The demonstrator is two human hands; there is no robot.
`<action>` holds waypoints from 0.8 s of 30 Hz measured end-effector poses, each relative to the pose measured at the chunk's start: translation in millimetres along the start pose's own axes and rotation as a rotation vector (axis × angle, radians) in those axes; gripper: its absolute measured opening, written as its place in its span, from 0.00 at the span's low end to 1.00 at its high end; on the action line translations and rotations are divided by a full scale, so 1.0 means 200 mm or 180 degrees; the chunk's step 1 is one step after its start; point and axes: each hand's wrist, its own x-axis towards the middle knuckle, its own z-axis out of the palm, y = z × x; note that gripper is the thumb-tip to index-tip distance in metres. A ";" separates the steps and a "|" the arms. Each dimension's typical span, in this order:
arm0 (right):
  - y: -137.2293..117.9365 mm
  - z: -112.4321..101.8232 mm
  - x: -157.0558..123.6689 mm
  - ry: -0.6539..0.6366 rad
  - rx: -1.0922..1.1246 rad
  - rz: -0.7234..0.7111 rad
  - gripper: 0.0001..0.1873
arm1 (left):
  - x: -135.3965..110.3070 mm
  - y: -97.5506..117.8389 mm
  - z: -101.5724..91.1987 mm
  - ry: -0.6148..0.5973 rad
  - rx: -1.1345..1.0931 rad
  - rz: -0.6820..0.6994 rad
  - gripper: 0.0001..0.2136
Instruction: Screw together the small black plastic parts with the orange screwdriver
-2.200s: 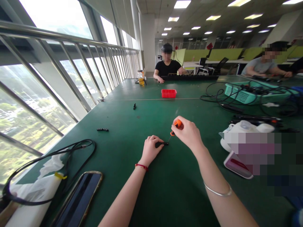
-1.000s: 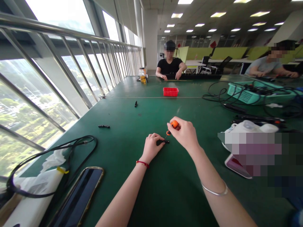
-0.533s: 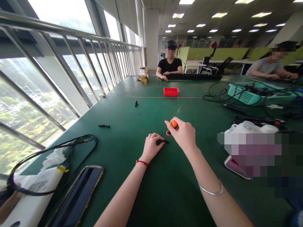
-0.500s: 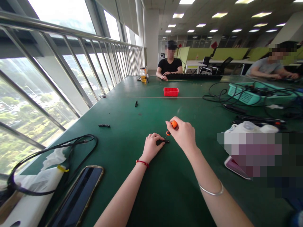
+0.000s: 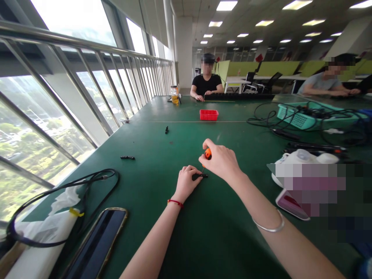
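Observation:
On the green tabletop (image 5: 151,170), my left hand (image 5: 186,181) pinches a small black elongated part (image 5: 204,176) and presses it to the surface. My right hand (image 5: 223,159) is closed round the orange handle of a screwdriver (image 5: 208,154). The thin shaft points down and its tip meets the black part, just right of my left fingertips. What the tip sits in is too small to make out. Two similar black parts lie apart, one to the left (image 5: 128,157) and one farther off (image 5: 166,130).
A red tray (image 5: 209,115) stands beyond my hands. To the right are a teal basket (image 5: 293,116) with cables and a white container (image 5: 305,157). A phone (image 5: 97,244) and black cable (image 5: 116,180) lie at left. A person (image 5: 207,83) sits across the table.
My right hand has turned about the screwdriver, and its handle has tipped slightly left and stands more upright. My left hand keeps hold of the black part. The camera view has shifted slightly.

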 end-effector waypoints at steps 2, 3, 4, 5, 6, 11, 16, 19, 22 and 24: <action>-0.01 -0.02 0.00 -0.0095 -0.0002 -0.0104 0.09 | 0.00 -0.01 0.00 -0.0001 0.0000 0.0018 0.05; -0.01 -0.03 0.01 -0.0168 -0.0053 -0.0141 0.09 | 0.00 -0.01 0.00 0.0005 0.0002 0.0023 0.05; -0.01 -0.04 0.01 -0.0255 -0.0131 -0.0173 0.10 | 0.00 -0.01 0.00 0.0012 0.0006 0.0025 0.05; -0.01 -0.04 0.02 -0.0342 -0.0213 -0.0210 0.14 | 0.00 -0.01 0.01 0.0020 0.0010 0.0023 0.05; -0.02 -0.05 0.02 -0.0415 -0.0283 -0.0260 0.17 | 0.00 -0.01 0.01 0.0027 0.0014 0.0018 0.05; 0.00 -0.07 0.04 -0.0454 -0.0308 -0.0469 0.08 | 0.00 -0.01 0.00 0.0027 0.0016 -0.0032 0.04; 0.03 -0.07 0.05 -0.0544 -0.0358 -0.0597 0.10 | 0.00 0.01 -0.01 -0.0012 0.0021 -0.0067 0.04; 0.03 -0.08 0.05 -0.0576 -0.0634 -0.0686 0.17 | 0.00 0.01 -0.01 -0.0014 0.0025 -0.0058 0.04; 0.01 -0.08 0.06 -0.0566 -0.0597 -0.0789 0.10 | 0.00 0.01 0.00 -0.0020 0.0058 -0.0056 0.04; 0.00 -0.08 0.07 -0.0590 -0.0440 -0.0799 0.14 | 0.00 0.00 0.00 -0.0025 0.0074 -0.0062 0.04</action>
